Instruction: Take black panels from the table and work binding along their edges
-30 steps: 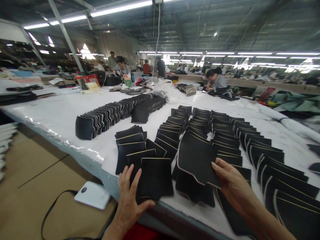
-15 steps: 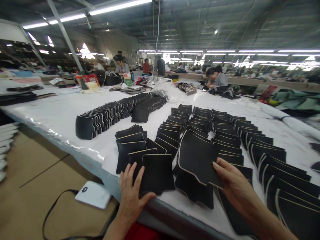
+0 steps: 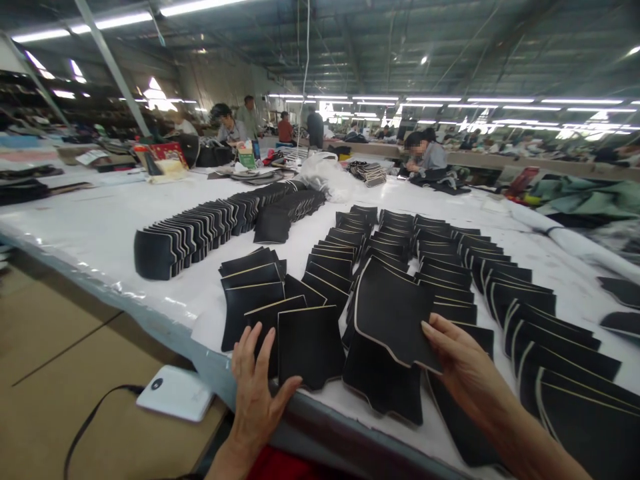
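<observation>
My right hand (image 3: 463, 357) pinches the right edge of a black panel (image 3: 393, 310), which is raised over other black pieces. My left hand (image 3: 257, 380) has its fingers spread at the left side of another black panel (image 3: 310, 343) near the table's front edge; it grips nothing. Overlapping black pieces (image 3: 253, 293) fan out just beyond my left hand. Rows of overlapping black pieces (image 3: 447, 267) run away from me in the middle, and a further row (image 3: 560, 333) lies on the right.
Two standing rows of black pieces (image 3: 155, 253) lie on the white table (image 3: 180, 300). Behind them is clear plastic (image 3: 325, 175). A white device (image 3: 175, 393) with a black cord rests on brown board below the table edge. A person (image 3: 433, 157) works farther back.
The camera view has shifted slightly, moving most of the scene left. Both hands keep nearly the same pose, and the panel stays in my right hand. Another person shows more in the background at left.
</observation>
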`<state>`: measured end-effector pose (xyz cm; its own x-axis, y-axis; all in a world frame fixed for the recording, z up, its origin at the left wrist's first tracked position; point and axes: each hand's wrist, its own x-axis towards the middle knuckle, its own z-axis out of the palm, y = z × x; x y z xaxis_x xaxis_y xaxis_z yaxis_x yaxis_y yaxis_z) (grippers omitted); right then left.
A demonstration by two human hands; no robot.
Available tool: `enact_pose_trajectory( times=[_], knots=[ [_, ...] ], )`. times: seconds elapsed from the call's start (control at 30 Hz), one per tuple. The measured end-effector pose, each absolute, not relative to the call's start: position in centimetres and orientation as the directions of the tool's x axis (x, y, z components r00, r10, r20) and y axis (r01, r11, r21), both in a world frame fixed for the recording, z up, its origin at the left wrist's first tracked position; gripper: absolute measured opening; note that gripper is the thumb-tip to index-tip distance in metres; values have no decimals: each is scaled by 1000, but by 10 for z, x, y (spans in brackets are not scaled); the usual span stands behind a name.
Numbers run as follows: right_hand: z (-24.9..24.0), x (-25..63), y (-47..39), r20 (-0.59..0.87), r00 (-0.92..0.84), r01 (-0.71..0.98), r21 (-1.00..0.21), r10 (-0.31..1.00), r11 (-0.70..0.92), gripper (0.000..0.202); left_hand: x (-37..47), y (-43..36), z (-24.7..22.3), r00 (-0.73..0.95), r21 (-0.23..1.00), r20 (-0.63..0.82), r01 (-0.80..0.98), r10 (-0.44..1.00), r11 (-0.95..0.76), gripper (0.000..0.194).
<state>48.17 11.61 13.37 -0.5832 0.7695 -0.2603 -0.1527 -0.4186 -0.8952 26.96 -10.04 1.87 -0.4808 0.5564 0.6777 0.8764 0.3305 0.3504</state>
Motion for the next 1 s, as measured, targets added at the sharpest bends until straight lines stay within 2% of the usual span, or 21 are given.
enact_pose_trajectory(
  times=[0.3,0.5,0.6,0.67,0.73,0.77,0.8,0.87,0.93,1.0],
  knots=[
    [139,479,113,-268,-577,-141,-898,772,-417,34,270,-105,17,-511,446,686,858,519,256,75],
    [135,482,107,-246,-586,-157,-900,772,-406,33,276,-117,39,-584,498,729,811,357,309,49],
    [137,486,93,-243,-614,-102,-919,751,-380,33,279,-130,49,-646,568,707,761,288,313,37],
    [138,488,80,-248,-661,-23,-937,708,-349,32,282,-140,53,-774,723,552,629,309,284,32],
    [137,491,64,-249,-722,62,-952,645,-298,31,287,-148,60,-887,908,226,341,403,242,36],
    [134,492,55,-243,-761,98,-960,602,-264,32,290,-151,65,-882,961,38,161,470,225,41],
    [129,494,46,-232,-802,127,-967,550,-223,33,294,-154,71,-832,977,-130,-14,539,214,46],
    [115,496,28,-211,-878,173,-977,430,-126,36,303,-159,83,-657,931,-362,-285,662,227,51],
    [96,500,13,-213,-915,211,-976,344,-43,40,310,-162,92,-464,858,-481,-425,744,289,50],
    [77,503,1,-233,-921,243,-970,313,-6,42,313,-164,96,-340,817,-524,-460,781,347,46]
  ],
)
